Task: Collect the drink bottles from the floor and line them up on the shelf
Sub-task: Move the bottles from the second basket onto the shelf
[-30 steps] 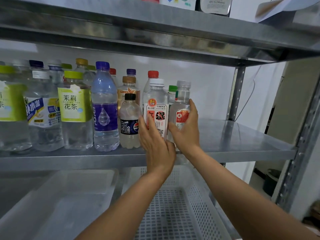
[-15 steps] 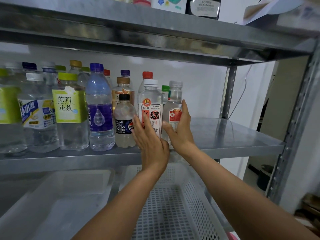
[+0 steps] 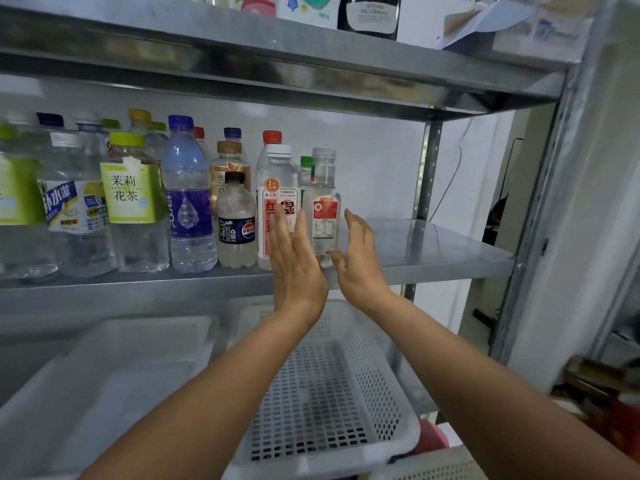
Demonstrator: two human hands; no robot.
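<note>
Flanking the end bottle [image 3: 325, 216] on the shelf [image 3: 433, 251], left hand [image 3: 294, 261] and right hand [image 3: 358, 258] stay flat-fingered, gripping nothing. It is probably full, heavy and slick, best taken round the label.

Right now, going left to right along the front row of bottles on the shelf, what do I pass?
Green-labelled bottle at the edge → blue-and-white labelled bottle → green-capped tea bottle → purple-labelled water bottle → small black-capped bottle → white-capped bottle with red writing → clear-capped bottle, then bare shelf.
</note>
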